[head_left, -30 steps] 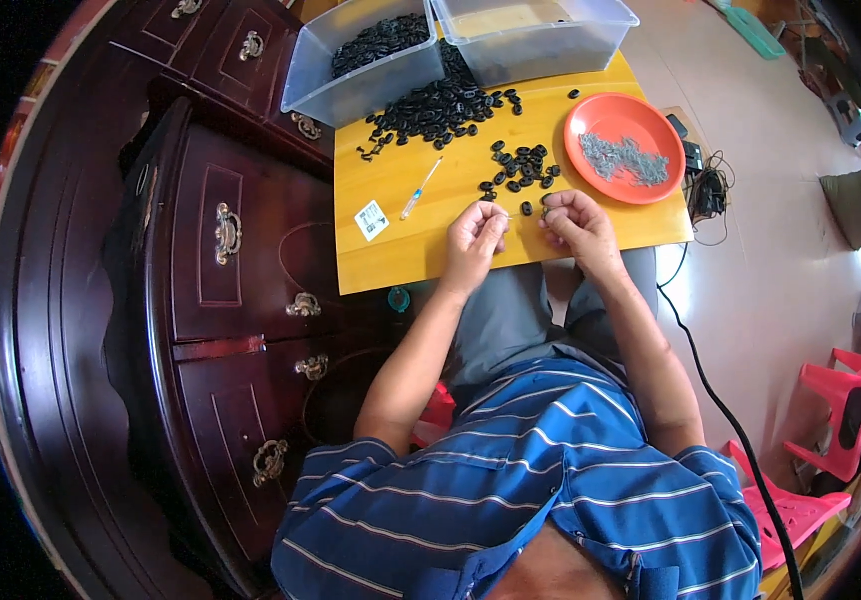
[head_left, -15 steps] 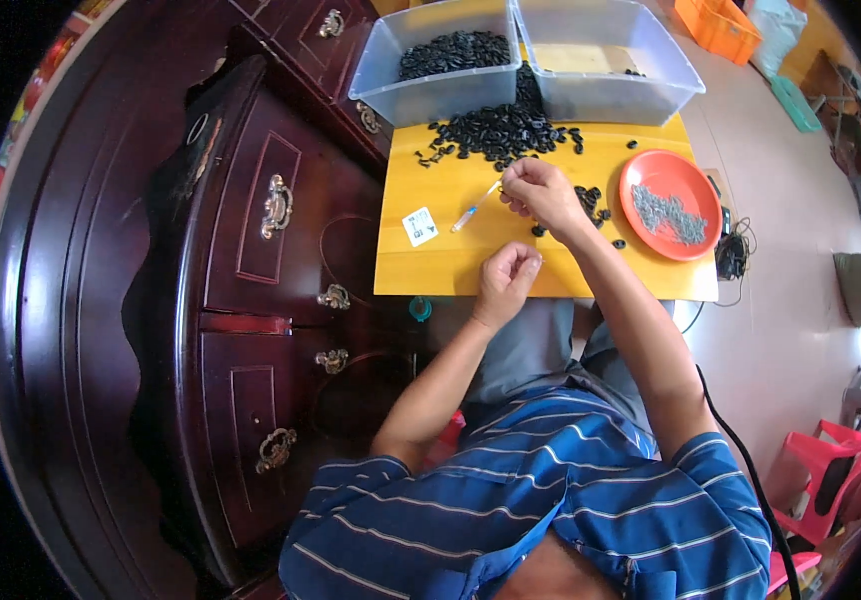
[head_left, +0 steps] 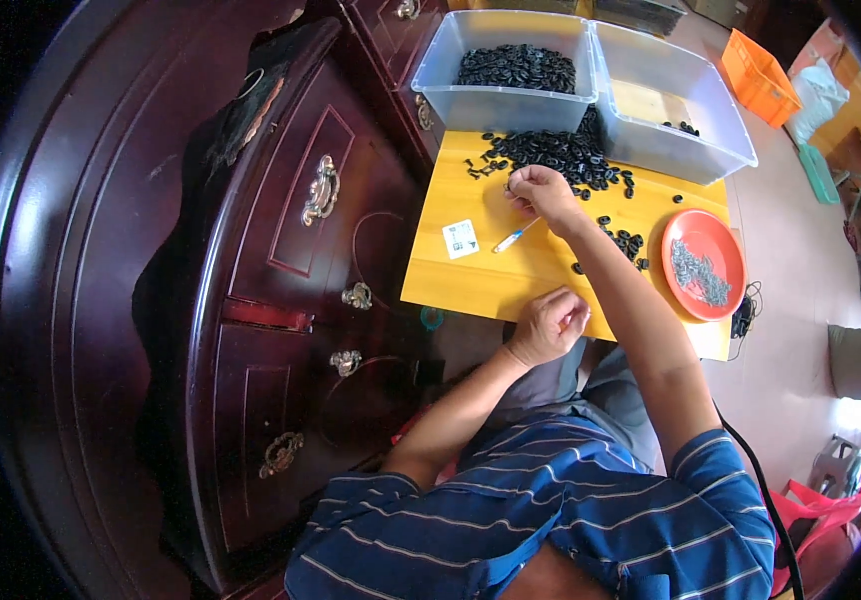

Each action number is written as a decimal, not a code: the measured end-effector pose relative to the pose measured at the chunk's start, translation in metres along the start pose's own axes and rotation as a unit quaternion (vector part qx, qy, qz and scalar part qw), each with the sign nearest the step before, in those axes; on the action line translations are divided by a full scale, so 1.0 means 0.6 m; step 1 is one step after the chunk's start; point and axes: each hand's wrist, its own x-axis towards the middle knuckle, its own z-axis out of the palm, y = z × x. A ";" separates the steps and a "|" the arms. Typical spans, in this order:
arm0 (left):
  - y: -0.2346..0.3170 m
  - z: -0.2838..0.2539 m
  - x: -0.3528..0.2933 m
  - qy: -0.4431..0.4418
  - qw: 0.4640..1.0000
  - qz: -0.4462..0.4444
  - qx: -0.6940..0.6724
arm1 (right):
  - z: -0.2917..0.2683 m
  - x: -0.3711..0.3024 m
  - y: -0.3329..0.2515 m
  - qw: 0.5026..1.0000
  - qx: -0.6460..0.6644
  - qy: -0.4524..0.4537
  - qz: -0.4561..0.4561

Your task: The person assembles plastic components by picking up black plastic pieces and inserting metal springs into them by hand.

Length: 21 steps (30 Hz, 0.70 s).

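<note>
Just beyond the right hand [head_left: 523, 193], its fingers bunched, whether gripping anything I cannot tell, black pieces [head_left: 557, 153] lie heaped toward the far edge of the counter [head_left: 461, 285], the left hand [head_left: 554, 325], curled, contents hidden, at the near edge.

The right hand [head_left: 545, 194] now reaches to the near side of the pile of black pieces [head_left: 561, 155], hides the far end of the pen [head_left: 511, 238] and is well apart from the left hand [head_left: 551, 327], no longer close beside it over the table [head_left: 471, 285] as 1 second ago. The left hand is drawn back onto the table's near edge. The view now takes in an orange crate [head_left: 759, 80]
</note>
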 end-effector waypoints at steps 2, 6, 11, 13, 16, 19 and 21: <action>-0.005 -0.005 -0.004 -0.019 1.000 -0.006 0.016 | 0.007 0.014 0.002 1.000 0.018 -0.014 0.008; -0.006 -0.005 -0.002 -0.006 1.000 0.023 0.010 | 0.019 0.048 0.003 0.998 -0.061 0.000 0.011; -0.017 0.008 -0.005 0.000 0.999 0.039 0.003 | 0.010 0.061 0.019 0.986 -0.121 0.112 -0.026; -0.013 0.004 -0.005 -0.011 1.000 0.015 0.007 | -0.010 0.041 0.012 0.983 -0.138 0.107 -0.051; -0.009 0.004 -0.002 0.006 1.000 0.007 -0.002 | -0.054 -0.015 -0.011 0.983 -0.135 0.072 -0.097; -0.004 -0.001 -0.001 0.003 1.000 -0.008 -0.015 | -0.098 -0.109 -0.047 0.981 -0.154 0.086 -0.076; -0.008 0.002 0.000 -0.002 1.000 -0.004 -0.014 | -0.128 -0.167 -0.041 0.974 -0.169 0.119 -0.089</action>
